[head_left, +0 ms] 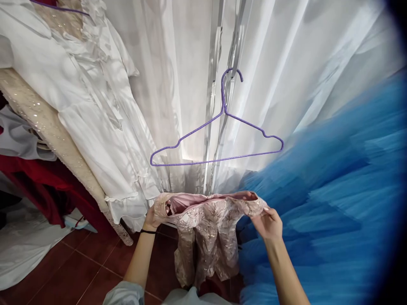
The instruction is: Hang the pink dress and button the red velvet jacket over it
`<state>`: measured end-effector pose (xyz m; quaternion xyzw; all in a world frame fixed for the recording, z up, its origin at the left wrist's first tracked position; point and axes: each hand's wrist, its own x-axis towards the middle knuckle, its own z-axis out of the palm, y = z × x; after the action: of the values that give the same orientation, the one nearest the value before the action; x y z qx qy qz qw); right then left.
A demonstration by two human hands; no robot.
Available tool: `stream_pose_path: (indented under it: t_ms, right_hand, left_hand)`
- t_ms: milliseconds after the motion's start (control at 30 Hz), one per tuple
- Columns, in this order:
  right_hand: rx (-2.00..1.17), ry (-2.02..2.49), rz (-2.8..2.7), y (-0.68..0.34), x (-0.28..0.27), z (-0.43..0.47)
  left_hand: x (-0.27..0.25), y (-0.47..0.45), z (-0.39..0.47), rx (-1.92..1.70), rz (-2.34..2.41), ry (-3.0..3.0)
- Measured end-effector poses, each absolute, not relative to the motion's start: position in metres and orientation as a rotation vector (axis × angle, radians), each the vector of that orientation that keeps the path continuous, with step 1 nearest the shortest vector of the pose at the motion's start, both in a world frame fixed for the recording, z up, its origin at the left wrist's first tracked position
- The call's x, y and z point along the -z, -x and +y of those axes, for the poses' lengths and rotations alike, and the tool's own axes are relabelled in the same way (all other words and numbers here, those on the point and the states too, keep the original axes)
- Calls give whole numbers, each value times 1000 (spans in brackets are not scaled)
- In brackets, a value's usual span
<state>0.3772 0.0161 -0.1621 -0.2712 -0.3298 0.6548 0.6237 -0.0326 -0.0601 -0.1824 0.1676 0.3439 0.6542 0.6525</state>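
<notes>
Below the purple hanger [216, 160], left hand [155, 215] and right hand [270, 223] grip the pink garment [208, 226] by opposite ends.

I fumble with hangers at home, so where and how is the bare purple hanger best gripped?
Probably by the neck of the purple hanger, just below its hook, coming from the person's side. It hangs bare and broadside to the camera, and both shoulders meet at that neck, so it should balance there. The pink garment is held below, clear of that spot.
</notes>
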Motion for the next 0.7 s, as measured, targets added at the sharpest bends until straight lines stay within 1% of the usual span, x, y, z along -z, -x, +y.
stream_pose_path:
  t_ms: [100, 200, 333, 400, 500, 567, 700]
  right_hand:
    - [-1467, 672, -950, -362, 128, 9]
    - [-1381, 762, -1193, -353, 111, 6]
    - [-1112, 703, -1493, -354, 94, 8]
    - [-949, 689, -1617, -348, 85, 8]
    - [-752, 749, -1451, -323, 79, 10]
    - [-684, 782, -1230, -303, 79, 13]
    - [-767, 686, -1022, -289, 81, 19]
  left_hand:
    - [165, 29, -69, -1581, 874, -483]
    - [141, 28, -72, -1733, 934, -582]
    - [93, 47, -61, -1971, 989, -705]
    - [68, 56, -48, -2158, 1034, -804]
    - [37, 62, -22, -2343, 1071, -1023]
    - [21, 62, -4, -2310, 1097, -1154]
    - [-7, 55, 17, -2163, 1131, -1342]
